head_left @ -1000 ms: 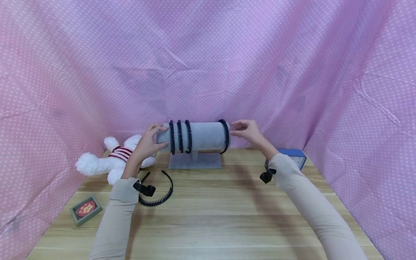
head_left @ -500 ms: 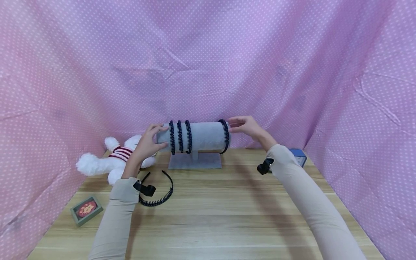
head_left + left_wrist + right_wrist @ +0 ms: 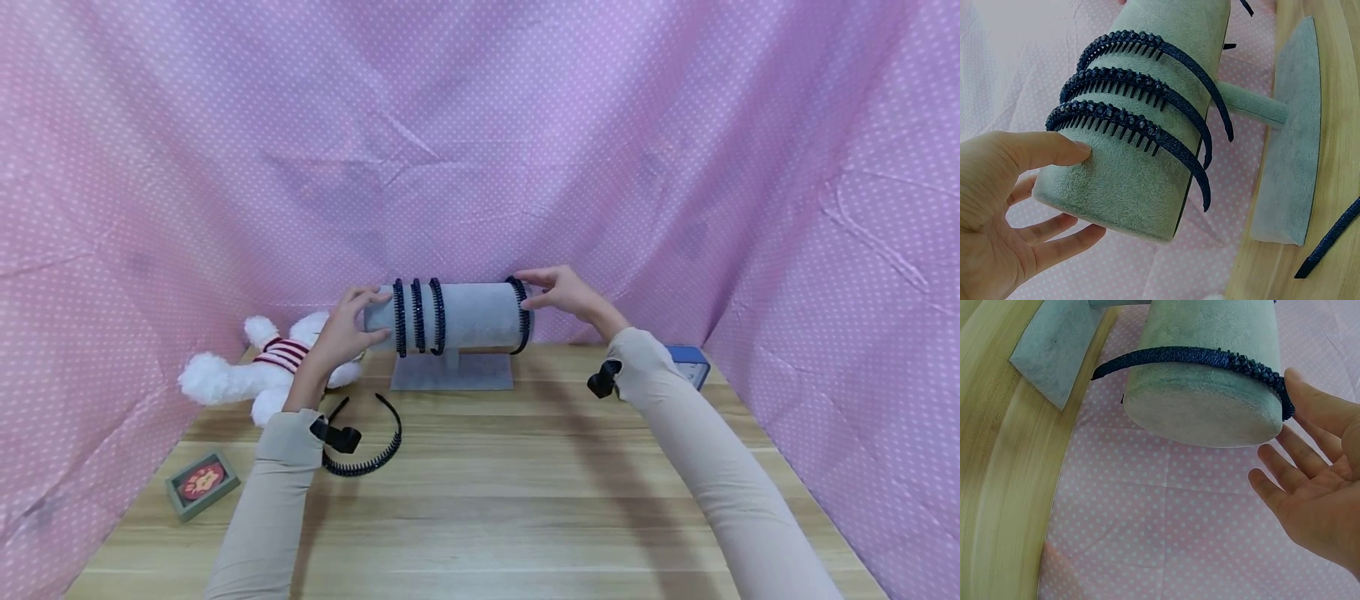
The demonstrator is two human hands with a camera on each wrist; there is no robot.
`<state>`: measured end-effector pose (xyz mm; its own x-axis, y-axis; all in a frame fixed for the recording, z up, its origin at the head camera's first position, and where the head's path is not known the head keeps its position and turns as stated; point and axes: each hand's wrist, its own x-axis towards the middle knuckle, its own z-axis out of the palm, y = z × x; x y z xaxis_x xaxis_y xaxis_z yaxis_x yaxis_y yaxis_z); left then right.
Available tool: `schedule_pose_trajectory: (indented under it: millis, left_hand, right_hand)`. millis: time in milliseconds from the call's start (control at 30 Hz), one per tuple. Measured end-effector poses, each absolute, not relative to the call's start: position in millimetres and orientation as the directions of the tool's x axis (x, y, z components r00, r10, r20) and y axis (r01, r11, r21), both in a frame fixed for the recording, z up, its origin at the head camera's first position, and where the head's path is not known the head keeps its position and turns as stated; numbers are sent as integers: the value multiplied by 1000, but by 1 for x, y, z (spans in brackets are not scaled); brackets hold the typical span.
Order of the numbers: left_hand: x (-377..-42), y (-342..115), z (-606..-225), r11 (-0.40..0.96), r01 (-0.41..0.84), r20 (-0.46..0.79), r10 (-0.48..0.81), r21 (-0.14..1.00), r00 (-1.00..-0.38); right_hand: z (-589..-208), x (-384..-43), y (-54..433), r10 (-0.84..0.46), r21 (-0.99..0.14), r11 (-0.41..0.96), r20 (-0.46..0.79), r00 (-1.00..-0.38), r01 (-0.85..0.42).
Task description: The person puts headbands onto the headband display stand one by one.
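A grey plush headband stand (image 3: pixel 480 315) lies horizontally on a post and flat base at the back of the table. My left hand (image 3: pixel 343 333) holds its left end; in the left wrist view the thumb (image 3: pixel 1063 150) presses its side near the closest headband (image 3: pixel 1129 125). Three dark beaded comb headbands sit side by side near that end. At the right end another dark headband (image 3: pixel 522 317) rings the roll. My right hand (image 3: pixel 566 293) has thumb and forefinger on this headband; in the right wrist view the thumb (image 3: pixel 1319 403) touches its beaded part (image 3: pixel 1254 369), other fingers spread loosely.
A loose dark headband (image 3: pixel 363 468) lies on the wooden table (image 3: pixel 480 517) beside my left wrist. Left of it are a white plush toy (image 3: pixel 225 379) and a small framed paw picture (image 3: pixel 202 483). A blue clock (image 3: pixel 690 364) stands partly behind my right sleeve. Pink dotted cloth surrounds the table.
My right hand has moved left, from just off the stand's right end onto the headband there. The left hand keeps its hold on the stand.
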<state>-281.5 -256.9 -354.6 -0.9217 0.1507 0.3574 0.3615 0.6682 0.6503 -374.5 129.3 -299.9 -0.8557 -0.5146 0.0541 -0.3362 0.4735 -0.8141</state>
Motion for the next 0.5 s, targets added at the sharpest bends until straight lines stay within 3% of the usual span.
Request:
schedule_pose_trajectory:
  millis: [500]
  left_hand:
    - [-281, -256, -354, 670, 363, 362, 149, 648, -920]
  right_hand:
    - [-304, -369, 117, -521, -773, 494, 102, -847, -397]
